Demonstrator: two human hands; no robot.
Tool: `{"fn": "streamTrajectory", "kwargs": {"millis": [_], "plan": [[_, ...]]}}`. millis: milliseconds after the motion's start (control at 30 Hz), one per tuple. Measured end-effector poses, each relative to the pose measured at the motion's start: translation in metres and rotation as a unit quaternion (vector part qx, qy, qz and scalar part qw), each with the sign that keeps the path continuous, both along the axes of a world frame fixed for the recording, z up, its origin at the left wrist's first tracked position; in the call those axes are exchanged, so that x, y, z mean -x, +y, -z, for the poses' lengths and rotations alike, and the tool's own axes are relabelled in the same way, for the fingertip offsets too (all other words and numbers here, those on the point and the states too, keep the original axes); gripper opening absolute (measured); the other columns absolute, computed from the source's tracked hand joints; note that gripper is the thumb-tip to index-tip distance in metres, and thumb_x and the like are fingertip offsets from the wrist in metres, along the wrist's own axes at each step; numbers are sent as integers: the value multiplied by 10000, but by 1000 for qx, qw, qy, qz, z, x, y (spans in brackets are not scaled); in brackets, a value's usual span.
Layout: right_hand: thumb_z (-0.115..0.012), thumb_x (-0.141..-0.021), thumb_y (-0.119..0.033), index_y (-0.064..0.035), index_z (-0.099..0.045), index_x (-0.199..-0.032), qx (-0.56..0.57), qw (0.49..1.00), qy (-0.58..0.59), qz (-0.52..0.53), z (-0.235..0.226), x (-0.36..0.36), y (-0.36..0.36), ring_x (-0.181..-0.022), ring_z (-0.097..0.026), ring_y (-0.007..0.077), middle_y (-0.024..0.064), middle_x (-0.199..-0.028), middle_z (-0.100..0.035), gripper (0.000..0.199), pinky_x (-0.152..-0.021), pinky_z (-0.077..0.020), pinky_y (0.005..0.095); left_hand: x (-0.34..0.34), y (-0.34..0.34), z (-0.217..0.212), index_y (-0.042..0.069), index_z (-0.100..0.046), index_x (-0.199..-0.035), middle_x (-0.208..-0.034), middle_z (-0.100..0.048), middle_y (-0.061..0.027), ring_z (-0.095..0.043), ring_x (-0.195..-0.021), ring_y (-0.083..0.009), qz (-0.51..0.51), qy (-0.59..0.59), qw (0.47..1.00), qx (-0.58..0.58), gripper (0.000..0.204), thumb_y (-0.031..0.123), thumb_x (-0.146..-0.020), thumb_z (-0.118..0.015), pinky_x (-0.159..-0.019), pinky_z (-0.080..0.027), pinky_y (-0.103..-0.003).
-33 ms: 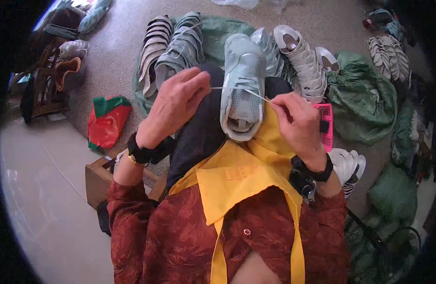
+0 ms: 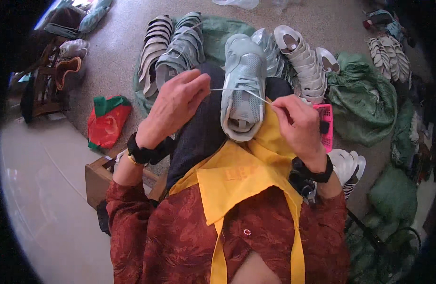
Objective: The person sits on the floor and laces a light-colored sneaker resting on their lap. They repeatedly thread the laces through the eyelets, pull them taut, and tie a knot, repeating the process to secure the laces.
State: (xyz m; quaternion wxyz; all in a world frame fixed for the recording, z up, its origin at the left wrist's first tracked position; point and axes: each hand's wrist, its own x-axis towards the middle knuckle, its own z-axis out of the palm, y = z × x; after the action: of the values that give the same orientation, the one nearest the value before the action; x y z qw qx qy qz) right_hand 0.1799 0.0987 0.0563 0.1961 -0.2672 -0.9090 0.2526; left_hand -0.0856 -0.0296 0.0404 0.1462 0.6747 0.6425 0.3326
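A pale grey-green sneaker [image 2: 246, 57] rests on my lap, toe pointing away and its ankle opening toward me. White shoelace [image 2: 220, 89] runs out of its upper eyelets to both sides. My left hand [image 2: 178, 102], closed, pinches one lace end to the left of the shoe. On the other side, my right hand [image 2: 298, 120] pinches the other end between thumb and fingers. Both lace ends are stretched taut across the tongue. Lower eyelets nearer the toe carry crossed lacing. A yellow apron [image 2: 237, 175] lies under the shoe's heel.
Nested stacks of grey shoe uppers [image 2: 182, 47] and white shoe uppers [image 2: 308, 66] lie beyond my knees. To the right are a pink basket [image 2: 326, 125] and a green sack [image 2: 362, 102]. A red and green bag [image 2: 108, 123] and a wooden stool [image 2: 99, 177] are at left.
Both hands keep hold of the lace ends with barely any movement. My right hand has shifted very slightly downward.
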Motion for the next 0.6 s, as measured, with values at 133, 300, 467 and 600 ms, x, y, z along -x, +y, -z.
{"fn": "streamTrajectory", "kwargs": {"millis": [133, 300, 467, 600], "plan": [[-673, -868, -14, -25, -649, -929, 31, 999, -21, 36, 8, -22, 3, -786, -669, 325, 139, -882, -666, 66, -671, -517, 385, 10, -13, 10, -1, -546, -909, -843, -540, -146, -587, -755, -359, -23, 13, 999, 25, 95, 17, -886, -637, -671, -472, -415], [-681, -882, -34, -17, -677, -958, 36, 992, -32, 113, 9, -67, 16, -759, -680, 266, 119, -870, -684, 77, -679, -520, 343, 35, -39, 13, -5, -544, -919, -855, -536, -147, -589, -776, -352, -90, 13, 994, 59, 105, -6, -868, -635, -692, -480, -406], [-678, -901, -49, -22, -718, -989, 5, 975, -63, 212, 28, -143, 39, -688, -638, 157, 76, -862, -706, 100, -640, -499, 289, 65, -70, 22, -7, -531, -897, -888, -540, -153, -562, -812, -366, -138, 124, 982, 26, 113, 10, -859, -636, -731, -466, -416], [-665, -924, -68, -37, -739, -1021, 80, 941, -69, 322, 49, -208, 49, -640, -592, 93, 28, -835, -713, 126, -604, -480, 254, 107, -110, 42, 4, -528, -879, -845, -552, -147, -559, -785, -345, -191, 125, 971, 73, 102, 5, -860, -628, -726, -463, -403]]}}
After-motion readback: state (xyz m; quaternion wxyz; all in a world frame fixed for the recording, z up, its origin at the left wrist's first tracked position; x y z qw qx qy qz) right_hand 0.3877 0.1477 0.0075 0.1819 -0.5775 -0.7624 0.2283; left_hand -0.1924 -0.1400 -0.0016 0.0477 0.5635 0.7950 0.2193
